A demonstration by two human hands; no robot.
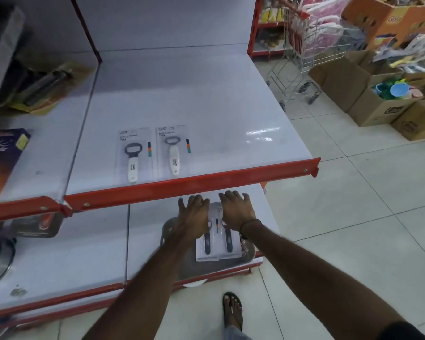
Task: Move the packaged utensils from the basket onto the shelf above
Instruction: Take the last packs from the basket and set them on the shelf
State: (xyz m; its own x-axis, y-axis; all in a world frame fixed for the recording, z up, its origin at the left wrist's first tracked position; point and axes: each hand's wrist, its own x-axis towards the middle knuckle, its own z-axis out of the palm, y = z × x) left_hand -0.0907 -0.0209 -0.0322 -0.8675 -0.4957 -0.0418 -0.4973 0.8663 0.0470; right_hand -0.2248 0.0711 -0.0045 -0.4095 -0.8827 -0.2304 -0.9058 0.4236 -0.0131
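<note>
Two packaged bottle openers (134,157) (173,152) with white handles lie side by side near the front edge of the upper white shelf (206,106). On the lower shelf stands a grey basket (168,231) holding more flat packs of dark-handled utensils (216,244). My left hand (193,214) and my right hand (236,209) rest palm-down on the tops of these packs, fingers spread. Whether either hand grips a pack is hidden under the palms.
A red lip (189,186) edges the upper shelf just above my hands. Other packaged goods (44,87) lie on the left shelves. A wire trolley (302,52) and cardboard boxes (378,94) stand on the tiled floor to the right. My sandalled foot (232,310) is below.
</note>
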